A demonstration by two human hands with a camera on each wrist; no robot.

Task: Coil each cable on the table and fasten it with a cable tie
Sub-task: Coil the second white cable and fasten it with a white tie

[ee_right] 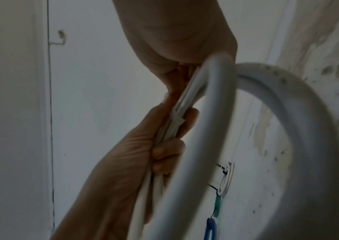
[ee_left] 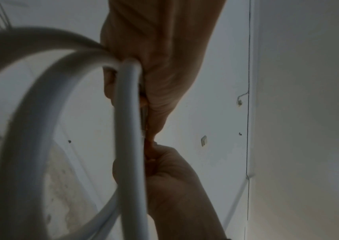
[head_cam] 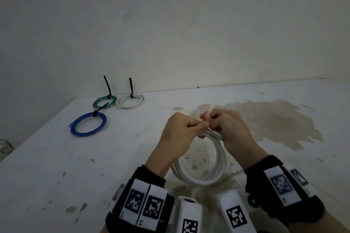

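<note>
A white cable coil (head_cam: 220, 159) stands tilted over the table (head_cam: 113, 157), its top held between my two hands. My left hand (head_cam: 200, 125) grips the bundled strands at the top left, thumb on top. Touching it on the right, my right hand (head_cam: 208, 118) pinches a pale translucent cable tie (head_cam: 212, 108) whose tail sticks up and away. In the right wrist view the tie's head (ee_right: 176, 120) lies against the strands, beside my left hand (ee_right: 164, 146) and below my right hand (ee_right: 176, 48). The left wrist view shows the coil (ee_left: 127, 129) running past my left hand (ee_left: 160, 73) and right hand (ee_left: 168, 170).
Three tied coils lie at the back left by the wall: a blue one (head_cam: 85, 134), a green one (head_cam: 96, 104) and a white one (head_cam: 130, 107), each with a black tie. A brown stain (head_cam: 265, 119) spreads over the table's right side. The table's left edge runs diagonally.
</note>
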